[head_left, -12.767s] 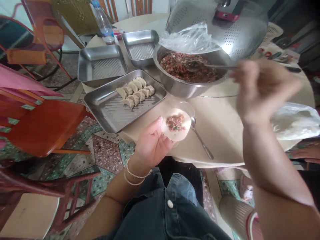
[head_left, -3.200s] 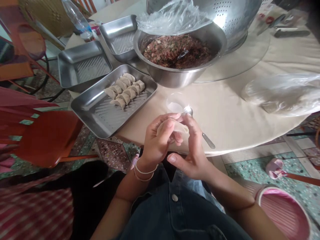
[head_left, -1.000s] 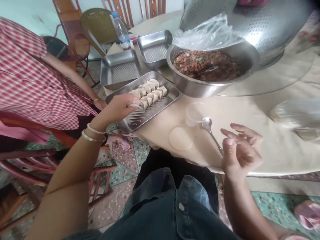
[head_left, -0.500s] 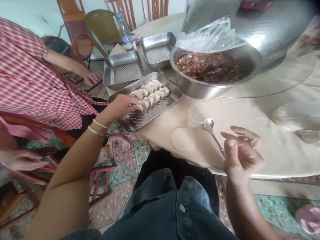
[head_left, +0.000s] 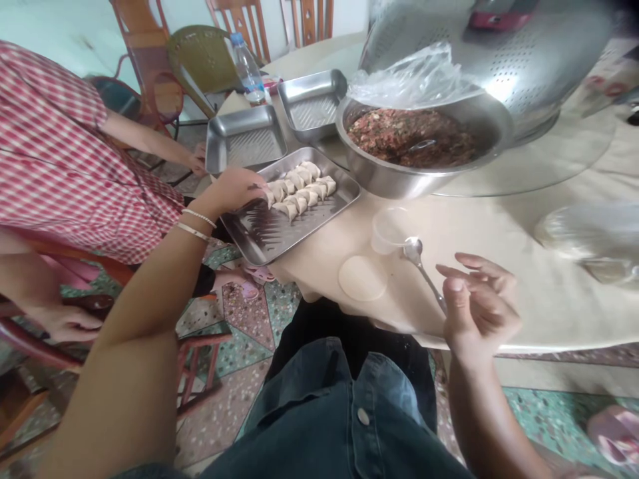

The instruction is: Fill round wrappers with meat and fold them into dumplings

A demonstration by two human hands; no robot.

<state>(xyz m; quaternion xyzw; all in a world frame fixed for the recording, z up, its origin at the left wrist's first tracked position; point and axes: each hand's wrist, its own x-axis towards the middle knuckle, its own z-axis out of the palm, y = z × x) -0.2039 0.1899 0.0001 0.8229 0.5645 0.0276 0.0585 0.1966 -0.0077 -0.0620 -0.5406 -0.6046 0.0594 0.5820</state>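
My left hand (head_left: pixel 236 189) reaches over the left side of a metal tray (head_left: pixel 279 243), its fingers closed around the near-left end dumpling of the back row. Two rows of folded dumplings (head_left: pixel 302 199) lie in that tray, several in each. My right hand (head_left: pixel 482 303) hovers above the table's front edge, palm turned up and fingers apart, with nothing in it. Just left of it a metal spoon (head_left: pixel 426 276) leans with its bowl by a small clear plastic bowl (head_left: pixel 392 231). A round dough wrapper (head_left: pixel 363 278) lies flat on the tablecloth in front of me.
Behind the tray stand two more metal trays (head_left: pixel 247 156) and a water bottle (head_left: pixel 248 70). A large steel basin (head_left: pixel 409 179) holds minced filling (head_left: pixel 409 133), partly under plastic film (head_left: pixel 409 76). Plastic-wrapped packages (head_left: pixel 594 239) lie right. A person in a checked shirt (head_left: pixel 74 153) stands left.
My left hand has shifted from the front row's end to the back row's end. My right hand is nearly unmoved. The checked-shirt person's hand has come to the back-left tray's edge.
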